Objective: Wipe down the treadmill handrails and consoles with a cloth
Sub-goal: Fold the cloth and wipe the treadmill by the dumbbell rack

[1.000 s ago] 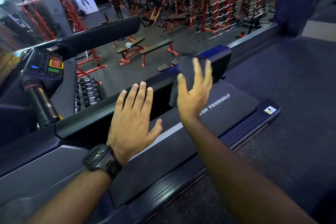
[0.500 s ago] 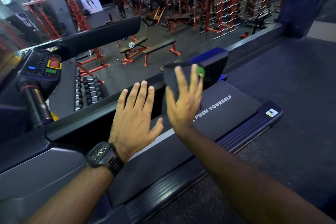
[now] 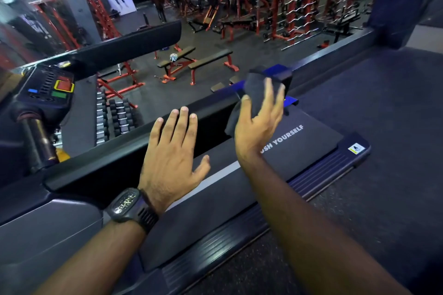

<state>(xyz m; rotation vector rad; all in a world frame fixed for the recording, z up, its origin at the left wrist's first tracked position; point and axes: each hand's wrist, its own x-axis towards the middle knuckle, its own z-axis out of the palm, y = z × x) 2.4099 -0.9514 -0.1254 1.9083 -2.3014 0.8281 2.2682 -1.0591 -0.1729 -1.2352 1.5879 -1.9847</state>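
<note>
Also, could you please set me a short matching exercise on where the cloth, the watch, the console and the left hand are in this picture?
Things:
1. cloth
2. wristwatch
3. console
4. left hand

Places:
A. on the left wrist
B. fingers straight, over the black handrail
C. far left, bearing a red button
D. held by the right hand at the handrail's far end

Pairs: 1-D; 2-A; 3-C; 4-B
</note>
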